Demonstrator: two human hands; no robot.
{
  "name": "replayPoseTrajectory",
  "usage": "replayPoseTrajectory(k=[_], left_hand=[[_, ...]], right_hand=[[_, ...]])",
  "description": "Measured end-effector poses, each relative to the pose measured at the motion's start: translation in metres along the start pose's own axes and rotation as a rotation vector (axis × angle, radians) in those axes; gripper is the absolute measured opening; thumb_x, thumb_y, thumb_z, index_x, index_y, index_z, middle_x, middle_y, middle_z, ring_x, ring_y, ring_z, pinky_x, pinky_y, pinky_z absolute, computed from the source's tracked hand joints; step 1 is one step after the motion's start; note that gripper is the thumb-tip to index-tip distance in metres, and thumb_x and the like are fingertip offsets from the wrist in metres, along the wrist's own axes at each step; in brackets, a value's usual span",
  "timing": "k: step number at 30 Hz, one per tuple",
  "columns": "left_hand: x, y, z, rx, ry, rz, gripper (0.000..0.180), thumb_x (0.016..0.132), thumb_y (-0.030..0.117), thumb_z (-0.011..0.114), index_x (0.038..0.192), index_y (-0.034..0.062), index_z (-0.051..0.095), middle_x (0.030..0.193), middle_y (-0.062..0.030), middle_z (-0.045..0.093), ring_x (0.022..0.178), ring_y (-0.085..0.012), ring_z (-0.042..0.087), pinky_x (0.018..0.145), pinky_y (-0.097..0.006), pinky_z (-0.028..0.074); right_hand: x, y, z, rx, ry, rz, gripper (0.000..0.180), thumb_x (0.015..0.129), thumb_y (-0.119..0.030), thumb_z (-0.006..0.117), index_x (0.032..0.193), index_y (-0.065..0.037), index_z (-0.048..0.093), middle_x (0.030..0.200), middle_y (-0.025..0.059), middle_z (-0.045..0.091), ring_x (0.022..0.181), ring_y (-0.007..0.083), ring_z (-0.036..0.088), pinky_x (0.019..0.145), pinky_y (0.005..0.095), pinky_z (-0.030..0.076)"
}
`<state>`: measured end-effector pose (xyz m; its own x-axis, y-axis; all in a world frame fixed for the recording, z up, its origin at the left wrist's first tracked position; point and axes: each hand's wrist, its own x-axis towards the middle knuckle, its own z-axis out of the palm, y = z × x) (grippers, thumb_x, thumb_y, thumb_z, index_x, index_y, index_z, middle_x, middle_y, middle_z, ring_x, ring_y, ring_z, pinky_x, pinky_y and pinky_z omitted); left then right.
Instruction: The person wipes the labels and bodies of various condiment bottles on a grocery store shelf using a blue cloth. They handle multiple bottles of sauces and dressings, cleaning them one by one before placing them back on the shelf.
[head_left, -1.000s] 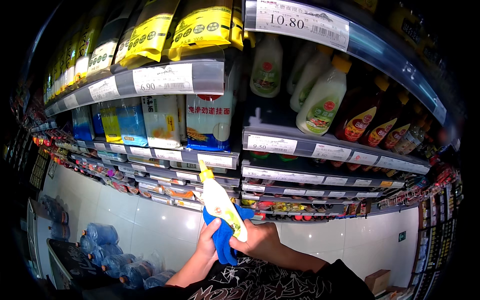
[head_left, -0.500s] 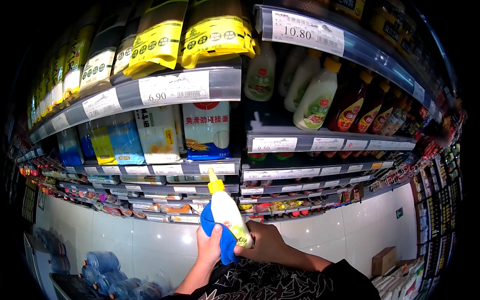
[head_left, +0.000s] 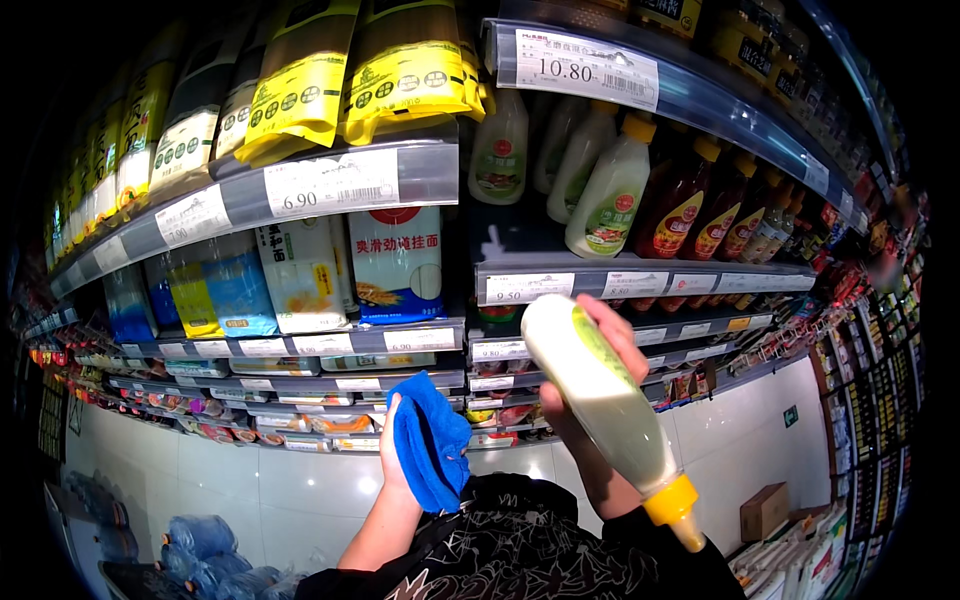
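Note:
My right hand (head_left: 612, 345) grips a white squeeze bottle (head_left: 600, 400) with a green label. The bottle is tipped over, its yellow nozzle cap pointing down to the right and its base up toward the shelf. Pale sauce fills the base half, and the half near the cap looks clearer. To the left, my left hand (head_left: 391, 455) holds a folded blue cloth (head_left: 430, 440), apart from the bottle. Similar white bottles (head_left: 605, 195) with yellow caps stand on the shelf above my right hand, beside dark red sauce bottles (head_left: 683, 205).
Bagged noodles (head_left: 300, 85) in yellow packs fill the upper left shelf, with white and blue packs (head_left: 395, 262) below. Shelf edges (head_left: 640, 285) with price tags jut out close to my hands. Large water bottles (head_left: 205, 545) and a cardboard box (head_left: 765, 512) are on the floor side.
The bottle has moved right and up, away from the cloth, and has turned from nozzle up to nozzle down. My left hand keeps the cloth and has moved slightly left.

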<state>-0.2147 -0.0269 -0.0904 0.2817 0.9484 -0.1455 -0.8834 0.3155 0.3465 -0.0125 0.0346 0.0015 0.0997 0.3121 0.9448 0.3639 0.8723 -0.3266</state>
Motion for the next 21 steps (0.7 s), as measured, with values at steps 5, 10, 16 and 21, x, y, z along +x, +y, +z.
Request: replayPoseTrajectory(k=[5, 10, 16, 21], left_hand=[[-0.008, -0.019, -0.03, 0.021, 0.135, -0.1, 0.044, 0.097, 0.049, 0.051, 0.116, 0.0106, 0.06, 0.101, -0.0106, 0.067, 0.08, -0.0293, 0.066, 0.065, -0.04, 0.054], [-0.013, -0.029, -0.019, 0.095, 0.219, -0.159, 0.049, 0.094, 0.052, 0.053, 0.114, 0.0082, 0.06, 0.093, -0.0134, 0.067, 0.074, -0.0296, 0.065, 0.062, -0.04, 0.054], [-0.018, -0.03, -0.01, 0.139, 0.207, -0.105, 0.052, 0.094, 0.052, 0.05, 0.115, 0.0055, 0.059, 0.093, -0.0156, 0.067, 0.073, -0.0308, 0.065, 0.062, -0.041, 0.055], [-0.019, -0.034, -0.002, 0.121, 0.262, -0.125, 0.052, 0.095, 0.051, 0.049, 0.117, 0.0057, 0.058, 0.094, -0.0158, 0.067, 0.074, -0.031, 0.066, 0.062, -0.041, 0.055]], right_hand=[[0.066, 0.028, 0.013, -0.415, -0.093, -0.028, 0.068, 0.077, -0.038, 0.084, 0.128, -0.003, 0.054, 0.122, 0.0175, 0.053, 0.109, 0.0324, 0.057, 0.097, 0.0404, 0.048], [0.078, 0.049, 0.024, -0.415, -0.148, -0.055, 0.065, 0.063, 0.001, 0.077, 0.124, 0.003, 0.056, 0.112, 0.019, 0.06, 0.105, 0.0369, 0.056, 0.092, 0.0443, 0.046], [0.071, 0.054, 0.035, -0.486, -0.12, 0.072, 0.066, 0.081, -0.023, 0.08, 0.129, 0.004, 0.044, 0.103, 0.0226, 0.061, 0.095, 0.0393, 0.06, 0.074, 0.0452, 0.052], [0.087, 0.045, 0.041, -0.651, -0.223, 0.229, 0.072, 0.086, -0.032, 0.074, 0.13, 0.011, 0.035, 0.098, 0.0259, 0.061, 0.095, 0.0412, 0.06, 0.073, 0.0487, 0.052]])
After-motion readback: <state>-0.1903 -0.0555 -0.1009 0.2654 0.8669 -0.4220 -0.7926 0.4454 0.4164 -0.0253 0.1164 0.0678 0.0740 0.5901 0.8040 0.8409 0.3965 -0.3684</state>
